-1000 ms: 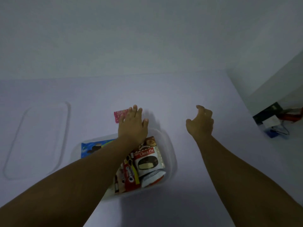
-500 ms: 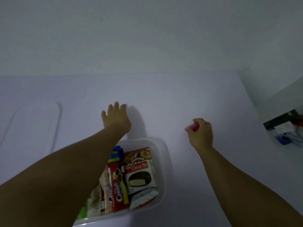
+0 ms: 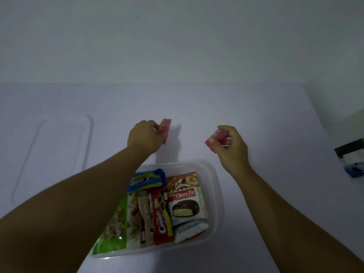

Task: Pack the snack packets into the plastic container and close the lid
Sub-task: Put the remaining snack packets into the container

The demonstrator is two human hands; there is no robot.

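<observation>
A clear plastic container (image 3: 215, 196) sits on the white table close to me, holding several snack packets, among them a Choco Pie packet (image 3: 186, 204), a red Oreo packet (image 3: 162, 217) and a green packet (image 3: 114, 231). Beyond its far edge, my left hand (image 3: 144, 136) pinches a small pink packet (image 3: 165, 129) lifted off the table. My right hand (image 3: 229, 145) is closed around a second small pink packet (image 3: 215, 139), held above the table to the right of the container's far corner. The clear lid (image 3: 53, 154) lies flat at the far left.
The white table (image 3: 256, 115) meets a white wall along its far edge. Dark and blue objects (image 3: 352, 160) sit past the table's right edge.
My left hand has picked up a pink packet and raised it off the table. My right hand has lifted its pink packet higher, and the view has shifted toward the container.
</observation>
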